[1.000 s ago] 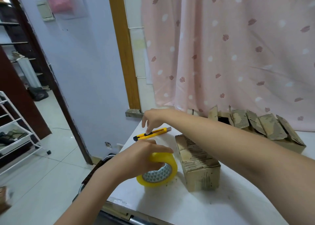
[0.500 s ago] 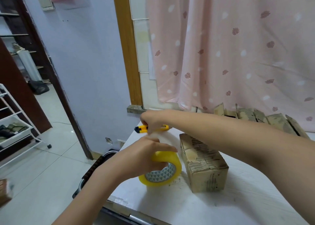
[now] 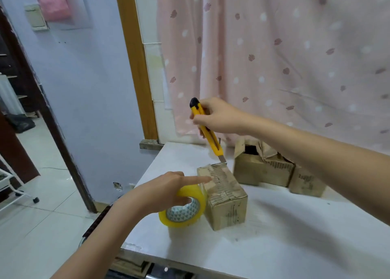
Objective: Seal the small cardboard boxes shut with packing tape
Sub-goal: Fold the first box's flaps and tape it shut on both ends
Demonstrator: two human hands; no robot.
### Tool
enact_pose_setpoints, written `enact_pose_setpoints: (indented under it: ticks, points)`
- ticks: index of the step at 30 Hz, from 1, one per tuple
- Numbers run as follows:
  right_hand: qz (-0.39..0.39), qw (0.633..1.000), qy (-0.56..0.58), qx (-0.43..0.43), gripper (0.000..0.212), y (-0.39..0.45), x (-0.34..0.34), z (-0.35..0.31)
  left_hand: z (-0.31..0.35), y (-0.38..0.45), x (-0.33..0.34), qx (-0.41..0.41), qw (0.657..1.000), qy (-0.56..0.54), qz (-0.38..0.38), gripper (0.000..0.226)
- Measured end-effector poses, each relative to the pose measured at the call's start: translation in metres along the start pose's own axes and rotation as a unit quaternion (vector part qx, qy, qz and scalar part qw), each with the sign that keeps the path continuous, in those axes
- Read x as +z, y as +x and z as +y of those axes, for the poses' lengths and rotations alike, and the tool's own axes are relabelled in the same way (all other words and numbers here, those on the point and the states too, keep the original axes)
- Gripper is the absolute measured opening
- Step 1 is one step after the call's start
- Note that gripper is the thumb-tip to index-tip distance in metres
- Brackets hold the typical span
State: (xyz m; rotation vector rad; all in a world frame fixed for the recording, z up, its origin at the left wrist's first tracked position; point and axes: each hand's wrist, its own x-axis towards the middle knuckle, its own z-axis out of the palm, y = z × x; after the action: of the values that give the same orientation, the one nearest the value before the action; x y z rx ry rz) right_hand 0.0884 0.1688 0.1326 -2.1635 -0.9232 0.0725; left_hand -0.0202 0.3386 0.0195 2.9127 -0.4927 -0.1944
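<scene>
Right hand (image 3: 217,116): mine, raised above the far end of the closed box, fingers curled tight around the yellow utility knife (image 3: 207,131). Knife tilted, black cap up and far-left, short blade pointing down, its tip at or just above the far top edge of the box; I cannot tell whether it touches.

Left hand (image 3: 162,192): mine, wrapped over the top of the tape roll (image 3: 183,209), thumb in the core, index finger stretched out straight to the right and lying on the top face of the box.

Tape roll: yellow, standing on edge on the table, touching the left side of the box. A strip of clear tape seems to lie along the box top under my finger; its ends are hard to make out.

Closed box (image 3: 225,196): small, worn cardboard, flaps down, near the middle-left of the white table (image 3: 295,236).

Open boxes (image 3: 268,169): same worn cardboard, flaps up, on the far side of the table to the right, partly hidden behind my right forearm.

Pink curtain (image 3: 274,57): spotted and leaf-printed, hanging behind the table.

Doorway with a tiled floor: to the left.
</scene>
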Motion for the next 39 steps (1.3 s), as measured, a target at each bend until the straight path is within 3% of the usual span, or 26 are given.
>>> enact_pose_setpoints:
  ticks: [4,8,11,15,18,21,24,27,29,36,39]
  points:
    - [-0.056,0.996,0.017,0.07,0.029,-0.04,-0.02,0.017,0.015,0.011,-0.007,0.001,0.998,0.038,-0.05,0.074]
    - [-0.038,0.992,0.062,0.107,0.033,-0.067,-0.033,0.032,0.03,0.015,-0.011,0.001,0.995,0.053,-0.085,0.07]
    - [0.013,0.99,0.083,0.112,0.036,-0.087,-0.046,0.039,0.05,0.018,-0.01,0.017,0.994,0.046,-0.099,0.069]
    - [0.111,0.987,0.029,0.109,0.035,-0.118,-0.067,0.035,0.082,0.026,-0.005,0.038,0.993,0.036,-0.104,0.068]
    - [0.165,0.97,0.135,0.116,0.025,-0.146,-0.081,0.035,0.105,0.034,0.001,0.064,0.993,0.034,-0.095,0.066]
    - [0.236,0.929,0.246,0.146,0.017,-0.177,-0.091,0.046,0.126,0.044,0.007,0.089,0.992,0.036,-0.078,0.066]
    - [0.294,0.85,0.403,0.166,0.012,-0.208,-0.089,0.06,0.141,0.056,0.011,0.105,0.991,0.039,-0.072,0.068]
    - [0.298,0.744,0.576,0.162,0.007,-0.232,-0.076,0.075,0.155,0.066,0.013,0.114,0.991,0.037,-0.067,0.069]
    - [0.275,0.705,0.631,0.168,0.009,-0.241,-0.064,0.083,0.162,0.07,0.014,0.12,0.99,0.039,-0.071,0.071]
    - [0.219,0.725,0.624,0.19,0.036,-0.234,-0.033,0.115,0.164,0.076,0.019,0.134,0.988,0.034,-0.068,0.076]
    - [0.187,0.752,0.601,0.197,0.033,-0.238,-0.031,0.128,0.164,0.075,0.02,0.143,0.988,0.034,-0.05,0.07]
